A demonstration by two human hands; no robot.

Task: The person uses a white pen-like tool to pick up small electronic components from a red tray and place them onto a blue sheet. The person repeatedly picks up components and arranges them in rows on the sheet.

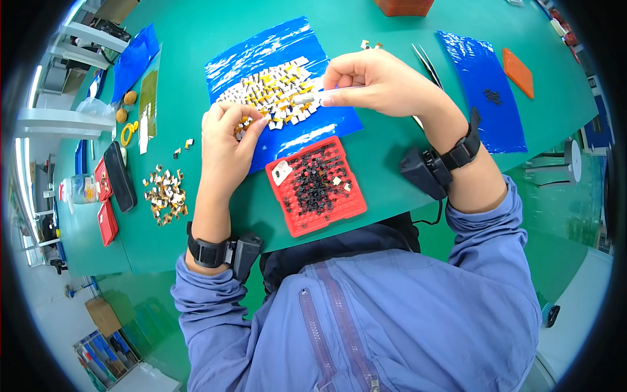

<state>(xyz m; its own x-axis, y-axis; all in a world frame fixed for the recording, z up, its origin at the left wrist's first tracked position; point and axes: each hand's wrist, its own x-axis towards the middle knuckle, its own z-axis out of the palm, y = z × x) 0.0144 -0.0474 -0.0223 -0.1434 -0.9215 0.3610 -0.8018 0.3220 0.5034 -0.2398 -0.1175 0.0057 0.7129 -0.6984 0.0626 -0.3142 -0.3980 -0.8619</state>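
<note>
My left hand (pixel 225 140) rests on the near left edge of a blue plastic sheet (pixel 258 49), fingertips pinching a small white and yellow part at the edge of a heap of such parts (pixel 277 88). My right hand (pixel 375 81) hovers over the heap's right side and grips a thin white pen-like tool (pixel 307 100) whose tip points left into the parts. A red grid tray (pixel 317 186) with small black pieces and a few white parts lies just in front of the sheet, between my forearms.
A small pile of yellow-brown parts (pixel 165 195) lies left on the green table (pixel 196 32). A black case (pixel 119 175) and red trays (pixel 106 222) sit at the left edge. Tweezers (pixel 428 64), a second blue sheet (pixel 483 85) and an orange tray (pixel 518 72) lie right.
</note>
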